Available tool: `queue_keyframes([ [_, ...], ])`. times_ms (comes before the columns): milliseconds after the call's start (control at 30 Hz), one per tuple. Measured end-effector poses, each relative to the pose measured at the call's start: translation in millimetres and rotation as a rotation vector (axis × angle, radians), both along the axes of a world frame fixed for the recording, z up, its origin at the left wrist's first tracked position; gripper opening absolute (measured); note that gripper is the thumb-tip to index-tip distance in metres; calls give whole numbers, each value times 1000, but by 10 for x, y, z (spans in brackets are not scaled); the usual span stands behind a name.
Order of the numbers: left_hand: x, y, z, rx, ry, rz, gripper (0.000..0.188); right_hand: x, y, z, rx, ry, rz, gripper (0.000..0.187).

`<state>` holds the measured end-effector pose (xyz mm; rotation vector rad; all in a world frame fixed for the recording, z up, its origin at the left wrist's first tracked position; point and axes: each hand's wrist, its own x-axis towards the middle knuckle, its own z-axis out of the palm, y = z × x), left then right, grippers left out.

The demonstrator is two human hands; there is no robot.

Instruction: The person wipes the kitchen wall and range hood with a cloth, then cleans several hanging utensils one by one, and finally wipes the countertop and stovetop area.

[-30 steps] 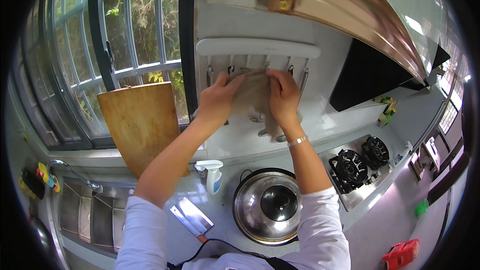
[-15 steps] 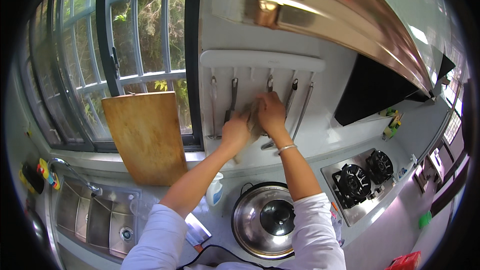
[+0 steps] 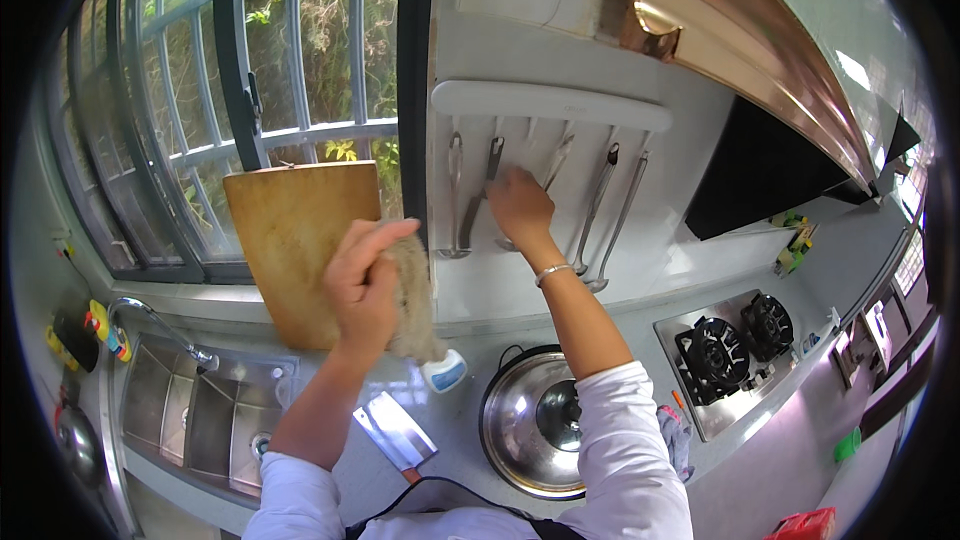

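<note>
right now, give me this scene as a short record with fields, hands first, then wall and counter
left hand: holding a greyish-brown cloth (hand)
right hand: raised at the hanging utensils, beside the dark utensil; grip unclear (hand)
wall: white rack with five utensils hanging from it
window side: wooden chopping board standing upright
counter: cleaver lying flat; lidded pan; white spray bottle, partly hidden
far right: two-burner hob, no pot on it
</note>
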<state>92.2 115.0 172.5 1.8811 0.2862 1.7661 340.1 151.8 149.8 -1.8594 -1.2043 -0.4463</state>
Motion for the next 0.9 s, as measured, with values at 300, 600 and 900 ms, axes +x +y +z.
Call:
queue_keyframes([
  [300, -819, -161, -153, -153, -232, -10, 30, -28, 277, -227, 249, 5, 7, 20],
  [600, -731, 103, -194, -231, -339, -90, 32, -289, -114, 278, 422, 691, 690, 19],
  [900, -997, 6, -208, -203, -345, -66, 34, 35, -148, 25, 450, 734, 399, 22],
])
